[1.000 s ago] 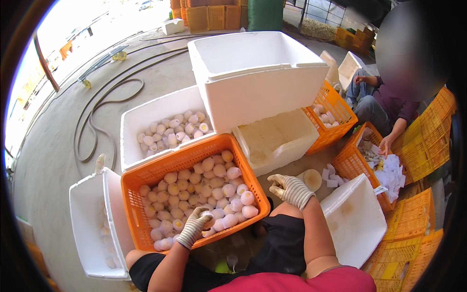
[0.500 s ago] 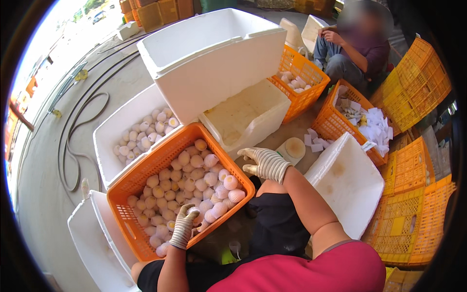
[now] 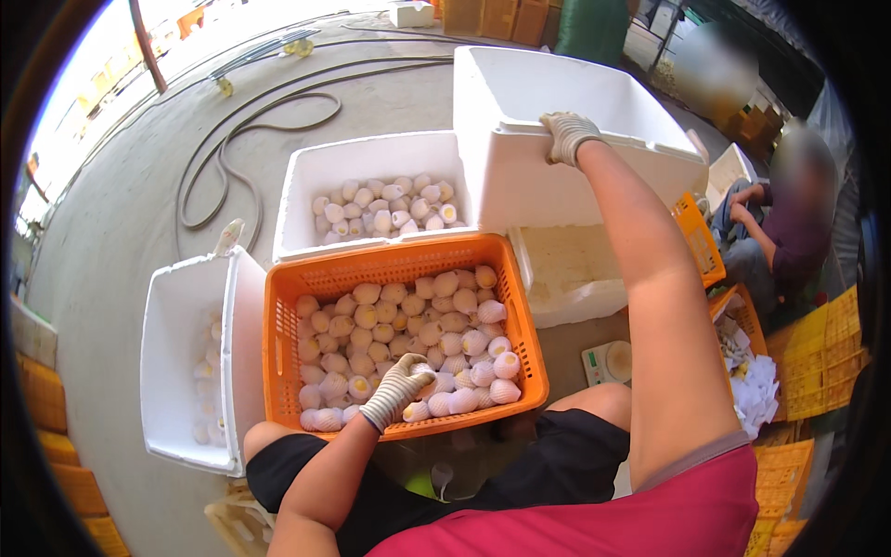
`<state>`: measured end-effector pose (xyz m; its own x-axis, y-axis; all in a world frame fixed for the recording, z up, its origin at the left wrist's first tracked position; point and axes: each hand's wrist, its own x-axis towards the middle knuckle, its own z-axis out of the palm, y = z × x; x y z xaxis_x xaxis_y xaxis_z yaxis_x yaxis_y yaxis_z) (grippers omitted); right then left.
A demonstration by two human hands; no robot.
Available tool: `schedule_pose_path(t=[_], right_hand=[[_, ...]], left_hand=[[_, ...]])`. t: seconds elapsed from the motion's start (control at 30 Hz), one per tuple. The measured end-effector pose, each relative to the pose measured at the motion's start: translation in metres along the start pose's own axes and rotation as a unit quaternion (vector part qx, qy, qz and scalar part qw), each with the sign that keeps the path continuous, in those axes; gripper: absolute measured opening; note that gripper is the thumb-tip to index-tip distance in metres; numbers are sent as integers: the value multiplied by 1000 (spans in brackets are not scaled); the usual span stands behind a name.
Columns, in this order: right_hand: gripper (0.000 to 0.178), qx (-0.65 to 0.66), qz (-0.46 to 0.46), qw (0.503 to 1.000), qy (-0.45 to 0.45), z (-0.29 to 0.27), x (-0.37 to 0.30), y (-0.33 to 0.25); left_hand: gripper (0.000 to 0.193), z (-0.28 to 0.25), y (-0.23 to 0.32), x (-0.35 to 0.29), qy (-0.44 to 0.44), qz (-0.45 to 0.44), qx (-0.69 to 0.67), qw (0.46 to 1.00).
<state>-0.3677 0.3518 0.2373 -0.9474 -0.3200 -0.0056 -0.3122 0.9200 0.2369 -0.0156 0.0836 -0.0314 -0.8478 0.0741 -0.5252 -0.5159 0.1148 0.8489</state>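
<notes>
In front of my knees stands an orange plastic crate [image 3: 399,252] full of round pale fruit [image 3: 376,311], each wrapped in a white foam net. My gloved left hand [image 3: 397,390] is over its near side, fingers closed round one foam-netted fruit [image 3: 422,369]. Farther off to the right, my gloved right hand [image 3: 568,139] grips the near rim of a tall white foam box [image 3: 594,167], fingers bent over the edge. The part of that box's inside that shows has nothing in it; its bottom is hidden.
Behind the crate a white foam box [image 3: 306,186] holds netted fruit, as does another foam box [image 3: 232,362] at left. A low foam box [image 3: 566,260] and a small scale [image 3: 608,362] lie right. A co-worker [image 3: 789,223] sits beyond; a hose [image 3: 223,167] curls on the floor.
My right hand has gone from above the scale to the tall foam box's rim. My view has swung left. The left hand remains over the crate with a fruit.
</notes>
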Motion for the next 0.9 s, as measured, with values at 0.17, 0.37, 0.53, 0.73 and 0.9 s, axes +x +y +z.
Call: schedule_pose_path(t=[0.17,0.37,0.53,0.73,0.9], right_hand=[[59,37,-52,998,18,-20,-28,3],[45,-57,-243,968,40,-56,-174,-50],[32,-69,-331,939,63,-39,-273,-81],[24,-10,-339,931,136,-2,-323,-80],[29,1,-385,914,124,3,-339,-103]], left_hand=[[45,-10,-5,4,18,9,2,1000],[46,-7,-17,-1,-1,19,15,1000],[45,2,-15,-7,-30,30,-8,999],[48,17,-54,-9,-80,11,-3,997],[39,-20,-103,29,-216,-195,-523,801]])
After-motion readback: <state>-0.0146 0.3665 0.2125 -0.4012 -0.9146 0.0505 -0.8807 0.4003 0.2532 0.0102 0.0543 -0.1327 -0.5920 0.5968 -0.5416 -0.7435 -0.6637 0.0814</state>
